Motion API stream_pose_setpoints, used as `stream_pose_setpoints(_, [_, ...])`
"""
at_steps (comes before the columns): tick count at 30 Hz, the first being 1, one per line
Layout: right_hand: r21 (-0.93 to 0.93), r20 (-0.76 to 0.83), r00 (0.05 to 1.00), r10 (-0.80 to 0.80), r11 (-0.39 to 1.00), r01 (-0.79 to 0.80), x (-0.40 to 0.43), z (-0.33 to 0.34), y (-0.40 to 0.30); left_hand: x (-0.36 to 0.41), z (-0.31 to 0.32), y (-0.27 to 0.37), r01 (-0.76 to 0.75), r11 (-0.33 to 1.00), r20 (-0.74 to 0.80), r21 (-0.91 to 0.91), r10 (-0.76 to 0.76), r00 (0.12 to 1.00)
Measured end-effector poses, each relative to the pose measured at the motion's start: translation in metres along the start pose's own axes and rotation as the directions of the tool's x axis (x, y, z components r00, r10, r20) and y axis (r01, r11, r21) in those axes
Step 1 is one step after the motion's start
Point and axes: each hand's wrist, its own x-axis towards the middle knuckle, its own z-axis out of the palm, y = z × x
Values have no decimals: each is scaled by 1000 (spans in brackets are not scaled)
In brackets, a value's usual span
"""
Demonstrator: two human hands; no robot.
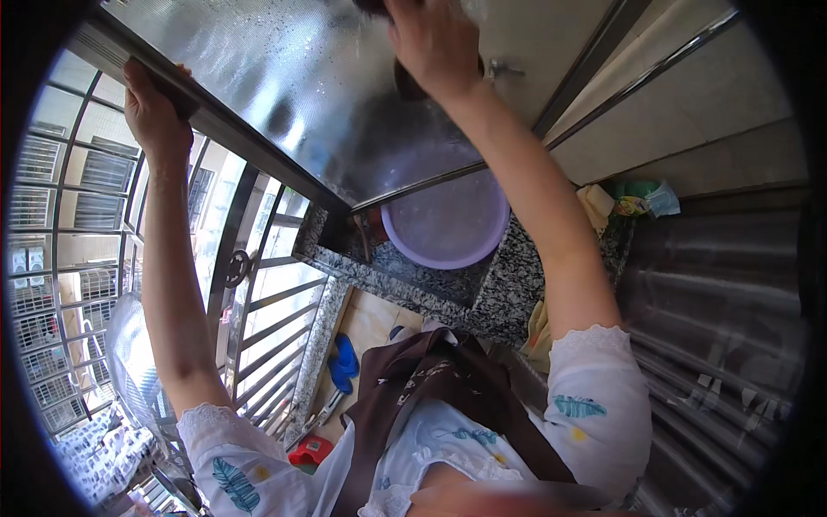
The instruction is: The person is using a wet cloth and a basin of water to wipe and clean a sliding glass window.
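Note:
A wet framed panel (258, 84), either textured glass or fine mesh, stands tilted before me with drops on its surface. My left hand (152, 116) grips its dark metal side rail (258, 145), thumb on the near side and fingertips just showing over the far edge. At the top of the view my right hand (436, 48) is over the panel, its fingers partly cut off. A dark object (371, 6), too cropped to name, is at those fingers. The panel's lower edge crosses a purple plastic basin (446, 258) that holds cloudy liquid.
The basin stands in a speckled granite sink (420, 284). A metal tap (507, 68) is behind the panel. Small packages (636, 203) lie at right beside a dark ribbed surface (711, 278). Window bars (284, 297) are at left; blue slippers (344, 362) lie on the floor.

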Motion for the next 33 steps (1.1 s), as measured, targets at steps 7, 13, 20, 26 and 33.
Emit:
stream_pose_setpoints(7, [41, 266, 964, 16, 999, -28, -217, 103, 33, 2, 2, -6, 19, 996, 31, -82, -16, 999])
stream_pose_setpoints(13, [12, 756, 620, 208, 943, -331, -307, 123, 32, 0, -2, -1, 10, 1000, -23, -29, -11, 1000])
stream_pose_setpoints(20, [-376, 561, 391, 729, 646, -665, -405, 118, 26, -1, 3, 1, 0, 1000, -40, -24, -1, 999])
stream_pose_setpoints(26, [-221, 806, 515, 293, 955, -197, -460, 125, 38, -1, 2, -2, -11, 999, -60, -53, 7, 998])
stream_pose_setpoints(33, [220, 901, 402, 162, 629, -746, -335, 84, 61, -2, 2, -3, -77, 995, -32, -60, 76, 997])
